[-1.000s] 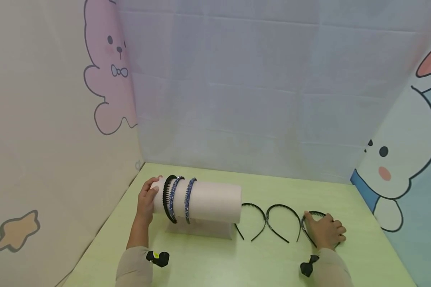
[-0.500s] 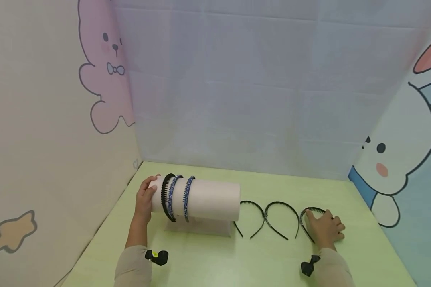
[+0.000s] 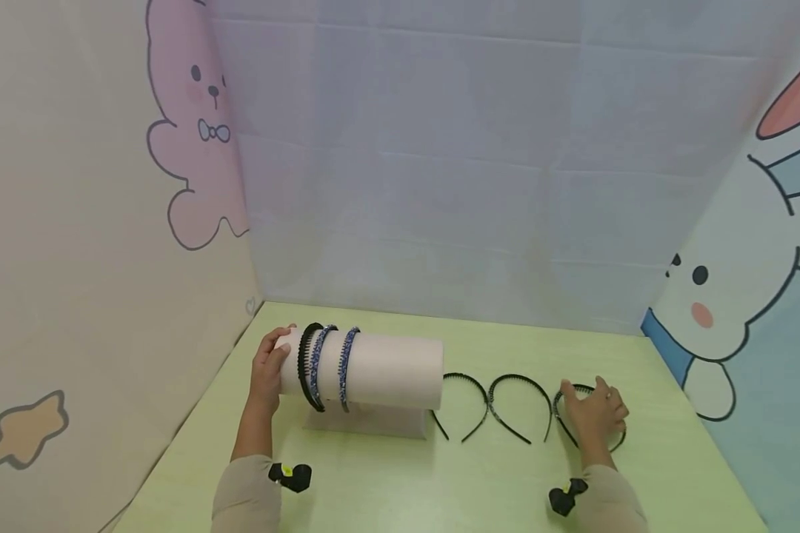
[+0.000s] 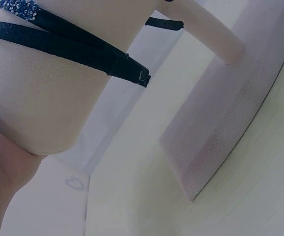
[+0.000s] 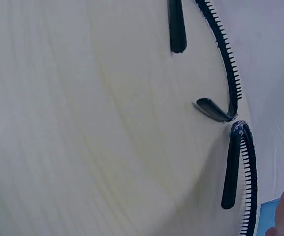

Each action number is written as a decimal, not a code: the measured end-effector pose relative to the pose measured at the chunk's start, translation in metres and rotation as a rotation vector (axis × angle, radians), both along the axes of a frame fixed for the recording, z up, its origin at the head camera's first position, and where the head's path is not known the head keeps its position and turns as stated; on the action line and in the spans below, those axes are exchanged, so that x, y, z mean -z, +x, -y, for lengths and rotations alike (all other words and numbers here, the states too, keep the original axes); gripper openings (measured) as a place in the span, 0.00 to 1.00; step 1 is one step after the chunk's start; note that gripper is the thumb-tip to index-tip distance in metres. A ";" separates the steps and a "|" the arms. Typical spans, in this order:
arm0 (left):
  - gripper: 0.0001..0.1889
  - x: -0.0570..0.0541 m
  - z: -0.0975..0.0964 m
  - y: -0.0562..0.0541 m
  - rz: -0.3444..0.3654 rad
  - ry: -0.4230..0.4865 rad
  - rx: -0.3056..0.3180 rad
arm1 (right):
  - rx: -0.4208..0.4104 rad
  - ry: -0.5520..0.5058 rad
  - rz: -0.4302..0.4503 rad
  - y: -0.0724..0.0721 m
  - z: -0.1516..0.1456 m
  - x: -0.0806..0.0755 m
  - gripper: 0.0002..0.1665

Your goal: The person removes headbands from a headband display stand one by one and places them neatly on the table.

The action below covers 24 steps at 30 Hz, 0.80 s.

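Note:
My left hand (image 3: 267, 372) grips the left end of a white padded roll (image 3: 393, 370), part of a headband display stand with a flat base (image 4: 220, 108). Around the roll sit a black toothed headband (image 3: 303, 370) and two headbands with blue glitter, a left one (image 3: 316, 366) and a right one (image 3: 344, 370). My right hand (image 3: 595, 416) is over the rightmost headband (image 3: 567, 429) on the table, fingers spread and partly covering it. In the right wrist view this headband (image 5: 250, 182) lies apart from the visible fingers at the right edge.
Two more black headbands lie in a row left of my right hand, a middle one (image 3: 518, 376) and one beside the stand (image 3: 481, 414). The pale green table (image 3: 480, 488) meets a white cloth wall (image 3: 407, 185) behind and printed panels at both sides.
My right hand has shifted a little left, its fingers lifting and spreading, and more of the rightmost headband's lower right end shows. The left hand stays on the roll. The head view moves slightly.

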<state>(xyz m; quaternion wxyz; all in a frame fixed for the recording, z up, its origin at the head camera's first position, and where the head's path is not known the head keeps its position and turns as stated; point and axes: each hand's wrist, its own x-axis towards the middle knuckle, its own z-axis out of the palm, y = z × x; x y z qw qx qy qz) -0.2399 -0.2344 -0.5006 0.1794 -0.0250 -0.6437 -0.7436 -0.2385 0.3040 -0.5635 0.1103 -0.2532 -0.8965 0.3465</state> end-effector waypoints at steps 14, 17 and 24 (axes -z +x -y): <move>0.14 -0.002 0.000 0.000 0.025 0.001 -0.004 | -0.072 -0.176 -0.290 -0.002 0.041 -0.026 0.41; 0.14 -0.001 0.000 0.000 0.025 0.013 -0.002 | -0.117 -0.213 -0.334 -0.002 0.052 -0.037 0.40; 0.15 -0.001 0.001 -0.001 0.060 0.011 -0.004 | -0.216 -0.294 -0.386 0.004 0.076 -0.061 0.39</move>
